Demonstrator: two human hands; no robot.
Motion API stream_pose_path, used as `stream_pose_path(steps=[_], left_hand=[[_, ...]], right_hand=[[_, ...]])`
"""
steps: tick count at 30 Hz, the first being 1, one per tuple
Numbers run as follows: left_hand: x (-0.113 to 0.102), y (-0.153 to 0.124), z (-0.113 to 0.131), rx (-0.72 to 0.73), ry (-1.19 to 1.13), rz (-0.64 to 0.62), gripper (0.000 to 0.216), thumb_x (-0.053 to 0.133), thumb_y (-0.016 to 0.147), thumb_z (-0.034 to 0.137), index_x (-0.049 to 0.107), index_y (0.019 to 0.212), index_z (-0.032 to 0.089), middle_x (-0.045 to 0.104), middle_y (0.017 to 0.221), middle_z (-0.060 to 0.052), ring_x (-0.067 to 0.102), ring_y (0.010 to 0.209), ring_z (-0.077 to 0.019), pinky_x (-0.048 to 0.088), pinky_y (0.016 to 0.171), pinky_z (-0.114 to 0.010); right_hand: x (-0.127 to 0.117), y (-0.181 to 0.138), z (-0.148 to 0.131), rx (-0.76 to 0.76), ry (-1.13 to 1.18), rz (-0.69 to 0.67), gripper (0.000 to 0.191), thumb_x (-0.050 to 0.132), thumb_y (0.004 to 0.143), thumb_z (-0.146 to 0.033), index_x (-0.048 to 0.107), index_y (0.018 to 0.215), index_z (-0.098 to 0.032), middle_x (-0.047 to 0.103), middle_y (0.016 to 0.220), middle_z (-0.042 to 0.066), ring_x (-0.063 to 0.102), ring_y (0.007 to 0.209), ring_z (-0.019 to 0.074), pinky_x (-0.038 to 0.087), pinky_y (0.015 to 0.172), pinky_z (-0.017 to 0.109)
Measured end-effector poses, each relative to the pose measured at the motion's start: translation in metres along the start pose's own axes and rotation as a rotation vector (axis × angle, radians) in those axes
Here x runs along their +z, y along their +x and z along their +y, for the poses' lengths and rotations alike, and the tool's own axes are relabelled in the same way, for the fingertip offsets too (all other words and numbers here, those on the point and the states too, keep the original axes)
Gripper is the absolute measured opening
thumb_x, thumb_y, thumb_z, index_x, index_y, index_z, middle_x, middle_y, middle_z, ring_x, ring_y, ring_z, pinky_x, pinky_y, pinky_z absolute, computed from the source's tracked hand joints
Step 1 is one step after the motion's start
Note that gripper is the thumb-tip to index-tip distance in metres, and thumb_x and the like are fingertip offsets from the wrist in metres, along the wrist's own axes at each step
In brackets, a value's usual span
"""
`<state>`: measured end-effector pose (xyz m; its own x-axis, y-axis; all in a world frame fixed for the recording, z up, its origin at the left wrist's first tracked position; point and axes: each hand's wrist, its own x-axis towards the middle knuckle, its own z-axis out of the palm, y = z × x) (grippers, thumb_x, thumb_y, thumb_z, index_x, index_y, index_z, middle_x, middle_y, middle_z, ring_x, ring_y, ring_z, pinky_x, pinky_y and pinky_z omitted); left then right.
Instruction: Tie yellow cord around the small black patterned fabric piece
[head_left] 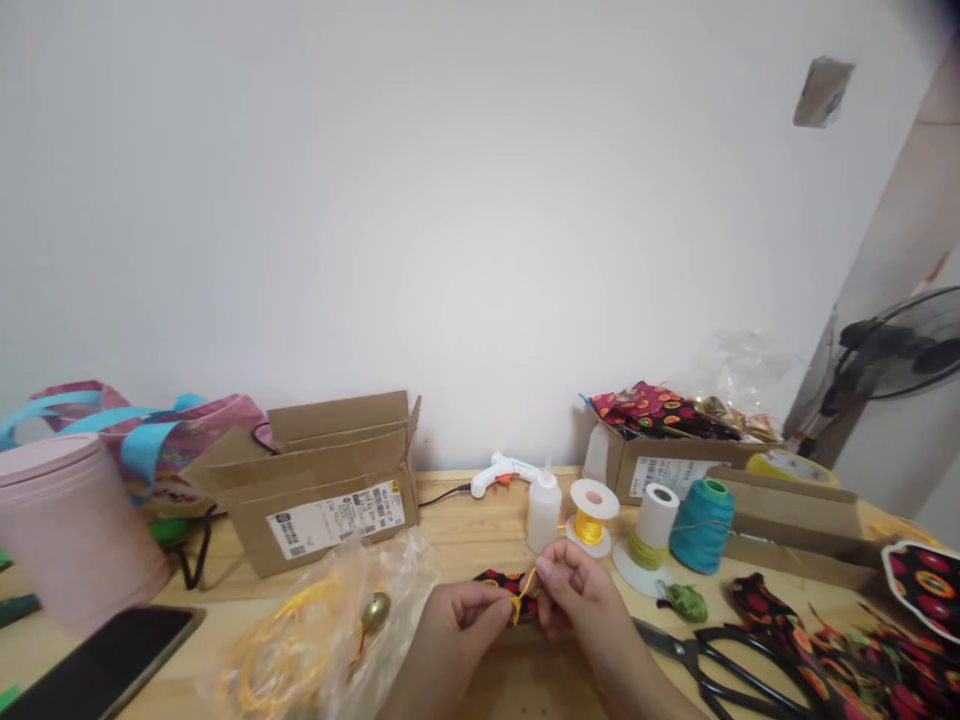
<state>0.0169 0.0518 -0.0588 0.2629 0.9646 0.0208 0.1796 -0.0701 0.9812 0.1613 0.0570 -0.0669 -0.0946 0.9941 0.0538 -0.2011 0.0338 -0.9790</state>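
Between my two hands runs a short length of yellow cord [527, 584]. My left hand [470, 622] pinches its lower part, where it looks looped or knotted. The upper end sits between the thumb and finger of my right hand [574, 590]. Just behind the fingers lies a piece of dark patterned fabric [499, 578] with red and yellow motifs, partly covered by both hands. A spool of yellow cord [590, 530] and a white squeeze bottle [544, 512] stand beyond my right hand. Black-handled scissors [720, 660] rest beside my right forearm.
At left are a pink bin [75, 530], a phone [105, 665], an open cardboard box [341, 480] and a plastic bag [300, 640] of yellow cord. A glue gun [506, 474] lies by the wall. At right stand teal thread [703, 525], a filled box [660, 455] and fabric scraps [847, 650].
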Motion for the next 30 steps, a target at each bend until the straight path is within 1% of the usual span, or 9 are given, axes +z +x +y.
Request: stream_pose_path(steps=[5,13,15,20,22,27,30], left_hand=[[0.0,0.001,0.002,-0.009,0.022,-0.032,0.026,0.053,0.066,0.034,0.067,0.058,0.014,0.057,0.05,0.001,0.044,0.053,-0.0119,0.031,0.052,-0.021],[-0.003,0.005,-0.006,0.001,-0.051,-0.05,0.03,0.054,0.065,0.039,0.068,0.063,0.013,0.055,0.051,0.002,0.041,0.053,-0.0113,0.031,0.054,-0.021],[-0.004,0.006,-0.008,-0.004,-0.041,-0.052,0.031,0.054,0.065,0.04,0.067,0.061,0.013,0.05,0.048,0.003,0.037,0.051,-0.0104,0.028,0.051,-0.021],[-0.003,0.008,-0.01,-0.017,0.014,-0.023,0.033,0.054,0.063,0.041,0.063,0.05,0.012,0.03,0.043,0.006,0.024,0.048,-0.0084,0.018,0.045,-0.021],[-0.002,0.008,-0.01,-0.016,0.014,-0.033,0.034,0.053,0.063,0.041,0.062,0.048,0.012,0.027,0.044,0.006,0.022,0.048,-0.0083,0.017,0.045,-0.021],[-0.002,0.007,-0.008,-0.027,0.005,0.011,0.031,0.054,0.062,0.04,0.063,0.049,0.012,0.033,0.043,0.006,0.026,0.047,-0.0085,0.021,0.047,-0.021],[-0.002,0.005,-0.007,-0.015,0.002,0.019,0.028,0.054,0.064,0.036,0.066,0.055,0.012,0.042,0.044,0.005,0.033,0.048,-0.0095,0.025,0.048,-0.021]], right_hand=[[0.0,0.0,0.0,0.003,0.025,-0.014,0.034,0.056,0.066,-0.048,0.043,0.065,-0.016,0.05,0.04,-0.005,0.038,0.034,0.0045,0.028,0.036,0.015],[-0.001,0.0,0.003,-0.013,0.094,-0.008,0.032,0.056,0.069,-0.044,0.043,0.065,-0.015,0.048,0.04,-0.006,0.036,0.034,0.0038,0.026,0.037,0.015],[0.0,0.0,0.003,-0.018,0.097,-0.017,0.032,0.055,0.069,-0.044,0.043,0.065,-0.015,0.047,0.039,-0.006,0.034,0.033,0.0034,0.023,0.037,0.015],[0.003,-0.002,0.0,-0.017,0.098,-0.002,0.032,0.059,0.066,-0.043,0.042,0.063,-0.016,0.041,0.032,-0.008,0.029,0.031,0.0035,0.019,0.035,0.016],[0.004,-0.002,-0.001,-0.015,0.092,0.009,0.031,0.06,0.066,-0.042,0.042,0.062,-0.016,0.039,0.03,-0.009,0.027,0.03,0.0035,0.017,0.034,0.016],[0.0,0.0,0.0,-0.029,0.035,0.032,0.032,0.057,0.067,-0.044,0.044,0.063,-0.015,0.041,0.032,-0.008,0.028,0.03,0.003,0.017,0.034,0.015],[-0.003,0.002,0.003,-0.049,-0.04,0.056,0.035,0.055,0.067,-0.048,0.044,0.062,-0.015,0.042,0.035,-0.008,0.028,0.029,0.003,0.016,0.033,0.015]])
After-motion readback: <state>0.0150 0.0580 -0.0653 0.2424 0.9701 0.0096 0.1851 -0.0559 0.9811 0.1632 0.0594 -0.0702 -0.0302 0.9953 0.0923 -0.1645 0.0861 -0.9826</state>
